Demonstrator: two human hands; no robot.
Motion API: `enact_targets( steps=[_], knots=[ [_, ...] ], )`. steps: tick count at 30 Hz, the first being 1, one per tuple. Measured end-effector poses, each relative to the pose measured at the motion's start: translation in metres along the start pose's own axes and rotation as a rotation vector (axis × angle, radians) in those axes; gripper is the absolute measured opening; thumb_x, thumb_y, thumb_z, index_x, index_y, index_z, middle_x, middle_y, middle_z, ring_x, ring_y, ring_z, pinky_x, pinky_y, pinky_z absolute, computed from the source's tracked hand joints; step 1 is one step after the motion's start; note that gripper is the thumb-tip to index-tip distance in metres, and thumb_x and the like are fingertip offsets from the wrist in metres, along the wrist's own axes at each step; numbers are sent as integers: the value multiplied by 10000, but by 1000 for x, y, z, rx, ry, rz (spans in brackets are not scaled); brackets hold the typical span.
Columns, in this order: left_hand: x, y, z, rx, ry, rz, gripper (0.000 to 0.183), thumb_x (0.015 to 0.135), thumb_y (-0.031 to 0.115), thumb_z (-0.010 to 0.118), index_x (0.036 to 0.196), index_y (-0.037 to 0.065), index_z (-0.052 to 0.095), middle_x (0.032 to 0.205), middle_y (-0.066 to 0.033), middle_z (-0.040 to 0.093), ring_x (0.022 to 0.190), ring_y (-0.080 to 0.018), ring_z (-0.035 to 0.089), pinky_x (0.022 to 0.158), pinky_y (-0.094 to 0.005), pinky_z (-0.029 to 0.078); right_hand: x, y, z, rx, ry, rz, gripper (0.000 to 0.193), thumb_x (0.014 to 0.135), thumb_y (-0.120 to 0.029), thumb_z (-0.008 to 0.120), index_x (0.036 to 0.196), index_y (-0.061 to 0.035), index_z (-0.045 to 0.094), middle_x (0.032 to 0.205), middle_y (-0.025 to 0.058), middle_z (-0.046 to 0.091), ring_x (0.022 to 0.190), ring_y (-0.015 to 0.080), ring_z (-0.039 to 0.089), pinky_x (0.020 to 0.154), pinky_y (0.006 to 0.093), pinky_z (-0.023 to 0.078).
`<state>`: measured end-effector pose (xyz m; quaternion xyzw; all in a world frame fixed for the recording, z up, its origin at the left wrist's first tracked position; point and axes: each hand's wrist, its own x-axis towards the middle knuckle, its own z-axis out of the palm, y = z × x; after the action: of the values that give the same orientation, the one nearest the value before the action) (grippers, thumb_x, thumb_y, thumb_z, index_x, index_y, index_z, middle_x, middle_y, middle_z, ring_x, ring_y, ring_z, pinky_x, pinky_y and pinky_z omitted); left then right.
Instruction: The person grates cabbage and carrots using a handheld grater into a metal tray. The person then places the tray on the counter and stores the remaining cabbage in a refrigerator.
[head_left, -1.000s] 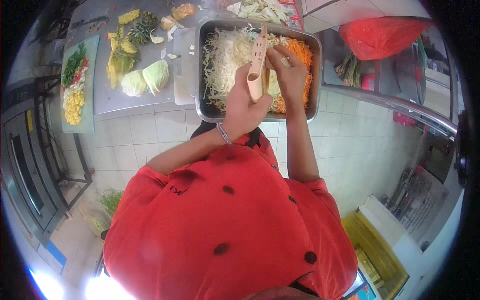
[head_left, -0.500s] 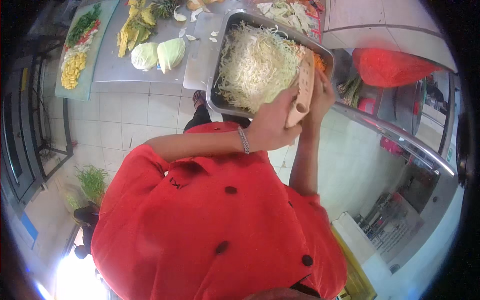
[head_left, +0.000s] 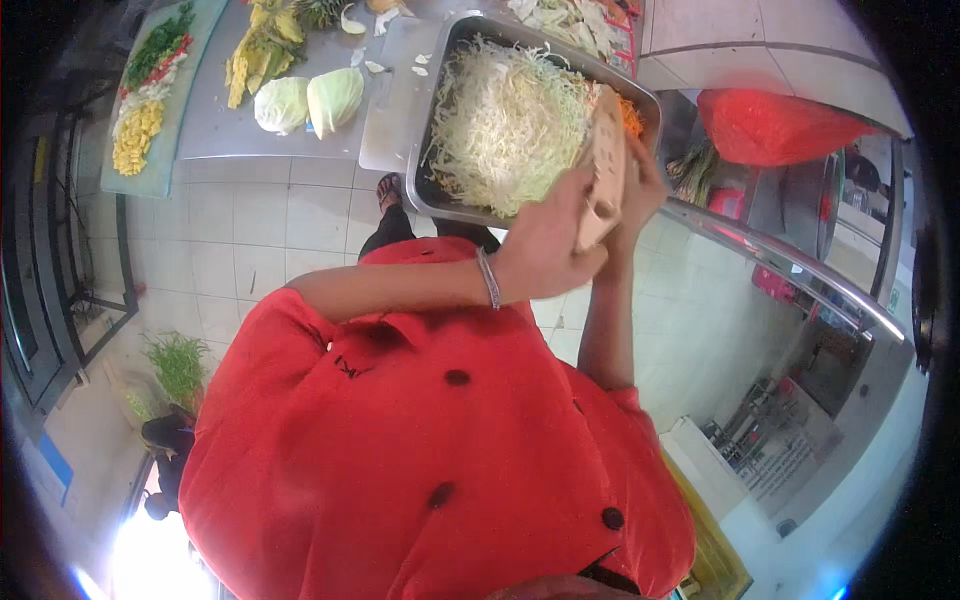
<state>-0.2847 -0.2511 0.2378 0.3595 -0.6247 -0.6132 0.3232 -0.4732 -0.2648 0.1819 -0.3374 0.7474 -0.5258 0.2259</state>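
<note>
A beige grater-like tool (head_left: 607,160) with slots along its body and a hollow near end stands tilted over the right side of a metal tray (head_left: 415,190). My left hand (head_left: 545,240) is closed around the tool's near end. My right hand (head_left: 638,195) is curled against its right side; whatever its fingers hold is hidden. Pale shredded cabbage (head_left: 500,130) is heaped in the tray. Orange carrot shreds (head_left: 631,117) lie at the tray's right end, past the tool.
Two cabbage pieces (head_left: 335,100) sit on the steel table (head_left: 230,135), left of a white cutting board (head_left: 385,145). A glass board (head_left: 180,110) carries chopped greens and yellow cubes. Cabbage scraps (head_left: 570,30) lie behind the tray. A metal rail (head_left: 790,255) and red bag (head_left: 775,125) are right.
The whole view has shifted slightly, so the table and tray appear a little further left and up. Both hands keep nearly the same place at the tool.
</note>
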Motion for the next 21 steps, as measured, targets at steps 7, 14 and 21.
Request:
enact_targets(
  steps=[7,14,21],
  knots=[
    [6,-6,3,26,-42,-88,724,767,142,702,1386,11,351,1113,-271,630,1001,-458,643,862,-484,540,5,22,-3,-19,22,-88,240,930,-147,655,1032,52,740,937,72,714,865,158,659,822,285,516],
    [12,2,-1,47,-48,-132,752,753,154,715,1389,5,342,1168,-291,611,1040,-478,624,892,-499,526,-25,-1,14,132,38,-14,263,940,-183,671,1033,55,736,855,67,714,731,116,643,652,257,506],
    [8,-4,8,7,7,-56,757,747,149,717,1390,14,340,1092,-272,634,976,-464,649,860,-487,539,-25,-8,11,-39,46,-99,248,934,-181,683,988,57,729,819,40,696,682,93,620,616,235,485]
  ],
)
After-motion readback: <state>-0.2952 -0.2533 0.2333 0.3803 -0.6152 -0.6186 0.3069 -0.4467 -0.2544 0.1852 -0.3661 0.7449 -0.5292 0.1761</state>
